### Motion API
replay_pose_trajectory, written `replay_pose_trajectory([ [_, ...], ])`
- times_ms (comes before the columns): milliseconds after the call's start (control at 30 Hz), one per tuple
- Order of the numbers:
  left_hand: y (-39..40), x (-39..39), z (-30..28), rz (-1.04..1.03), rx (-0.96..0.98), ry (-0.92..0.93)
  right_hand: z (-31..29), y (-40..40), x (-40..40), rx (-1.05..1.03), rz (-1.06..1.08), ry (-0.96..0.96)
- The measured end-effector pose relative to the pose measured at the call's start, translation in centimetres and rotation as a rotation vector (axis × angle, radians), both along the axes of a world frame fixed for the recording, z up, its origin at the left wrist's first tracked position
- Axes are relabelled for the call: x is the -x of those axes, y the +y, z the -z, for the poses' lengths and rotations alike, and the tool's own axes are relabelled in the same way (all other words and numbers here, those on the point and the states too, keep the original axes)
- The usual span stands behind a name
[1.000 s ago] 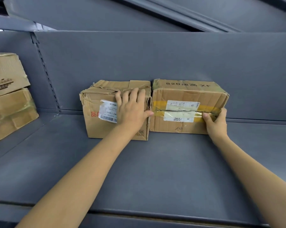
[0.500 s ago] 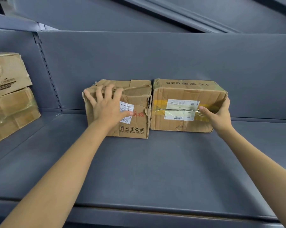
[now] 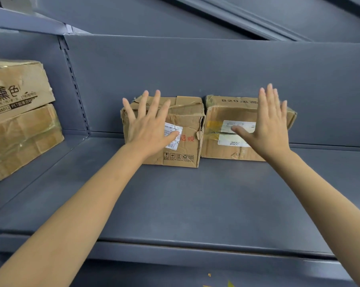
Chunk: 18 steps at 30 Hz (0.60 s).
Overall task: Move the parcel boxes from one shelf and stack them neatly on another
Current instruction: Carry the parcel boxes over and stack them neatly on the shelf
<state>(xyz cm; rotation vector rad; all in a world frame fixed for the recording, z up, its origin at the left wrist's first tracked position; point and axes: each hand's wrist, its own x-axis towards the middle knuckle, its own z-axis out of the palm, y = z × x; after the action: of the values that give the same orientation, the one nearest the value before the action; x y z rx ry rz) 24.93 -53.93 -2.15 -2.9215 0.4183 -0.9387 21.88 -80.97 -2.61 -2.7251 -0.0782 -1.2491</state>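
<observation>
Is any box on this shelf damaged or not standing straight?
Yes. The left box has a torn, crumpled top flap and a ripped right edge. The right box sits close beside it and looks sound. The two stacked boxes at far left are dented.

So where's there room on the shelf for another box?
Bare shelf lies in front of the two boxes, out to the front edge, and between them and the stacked boxes on the left. Against the back wall, the middle is taken.
</observation>
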Motion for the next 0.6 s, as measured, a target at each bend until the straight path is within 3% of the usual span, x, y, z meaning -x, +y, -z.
replay_pose_trajectory([
  [367, 7.3, 0.9, -2.1, 0.052, 0.114, 0.041, -1.8, 10.2, -1.4, 0.096, -0.157, 0.008],
  [600, 12.8, 6.9, -1.3, -0.009, 0.167, 0.019, -1.8, 16.7, -0.7, 0.095, -0.382, -0.008],
])
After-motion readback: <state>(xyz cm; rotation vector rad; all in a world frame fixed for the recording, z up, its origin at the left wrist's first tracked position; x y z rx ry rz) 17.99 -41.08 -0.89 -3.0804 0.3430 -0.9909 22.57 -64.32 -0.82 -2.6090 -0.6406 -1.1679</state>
